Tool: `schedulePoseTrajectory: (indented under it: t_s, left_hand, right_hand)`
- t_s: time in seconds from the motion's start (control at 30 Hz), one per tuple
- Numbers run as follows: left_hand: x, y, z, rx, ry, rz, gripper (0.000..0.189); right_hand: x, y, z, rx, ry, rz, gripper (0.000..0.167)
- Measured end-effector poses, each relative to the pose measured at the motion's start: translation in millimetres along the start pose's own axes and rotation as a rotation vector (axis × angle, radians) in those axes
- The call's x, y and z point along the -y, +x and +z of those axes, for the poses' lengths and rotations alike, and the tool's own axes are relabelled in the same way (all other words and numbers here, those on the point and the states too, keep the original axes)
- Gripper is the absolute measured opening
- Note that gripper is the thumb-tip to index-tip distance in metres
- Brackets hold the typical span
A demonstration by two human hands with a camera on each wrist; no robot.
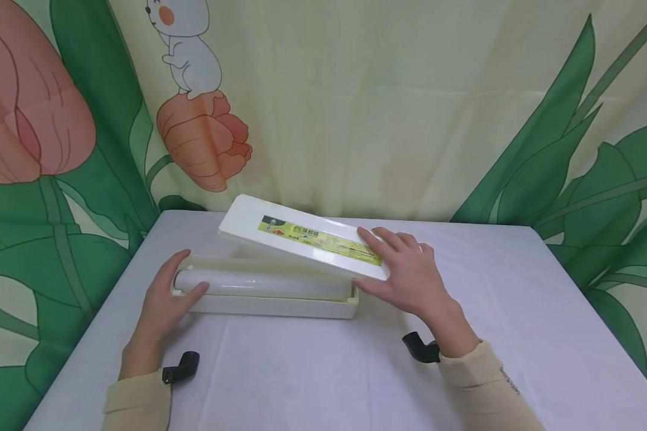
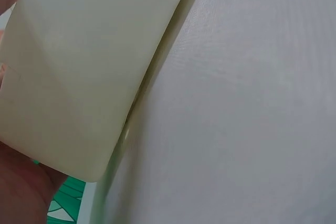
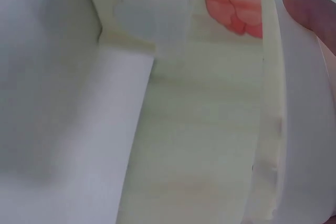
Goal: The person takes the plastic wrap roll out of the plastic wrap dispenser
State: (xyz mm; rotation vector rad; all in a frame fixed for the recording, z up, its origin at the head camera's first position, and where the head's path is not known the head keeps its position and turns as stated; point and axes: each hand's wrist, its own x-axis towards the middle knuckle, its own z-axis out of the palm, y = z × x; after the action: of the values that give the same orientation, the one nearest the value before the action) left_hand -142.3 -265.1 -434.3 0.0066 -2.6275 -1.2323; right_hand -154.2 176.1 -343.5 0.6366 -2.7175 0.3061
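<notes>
Spanning the left end of a white box (image 1: pixel 275 307) at centre-left of the frame, the left hand (image 1: pixel 162 302) grips it between thumb and fingers. A shiny white roll (image 1: pixel 269 282) lies lengthwise in the box. The right hand (image 1: pixel 410 272), right of centre, holds the lid (image 1: pixel 291 246) by its right end, thumb on the near edge and fingers across the top. The lid slants above the box, its left end higher in the frame; a yellow-green label (image 1: pixel 319 240) runs along its top. Whether the lid touches the box, one cannot tell. Beneath is a table (image 1: pixel 302 377) with a white cloth; across the upper frame hangs a curtain (image 1: pixel 356 120) printed with flowers and leaves. Black pieces (image 1: pixel 181 368) sit beside both wrists.
</notes>
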Motion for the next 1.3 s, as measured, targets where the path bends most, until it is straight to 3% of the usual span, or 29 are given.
schedulePoseTrajectory:
  t_s: [0.2,0.47,0.97,1.3]
  left_hand:
    - [-1.2,0.0,-0.3,-0.013,0.041,0.064,0.077]
    - [0.6,-3.2,1.3,-0.051,0.103,0.154,0.071]
    - [0.6,-3.7,2.0,-0.05,0.124,0.136,0.073]
    - [-2.9,-2.5,3.8,-0.031,0.115,0.105,0.075]
  right_hand:
    - [-23.4,-19.1,-11.5,-0.061,0.003,0.058,0.084]
    - [-44.6,-46.3,-23.0,-0.084,-0.002,0.135,0.084]
    - [-72.9,-96.9,-36.1,-0.035,-0.025,0.31,0.093]
    - [-86.1,-120.1,-37.5,-0.022,-0.045,0.391,0.096]
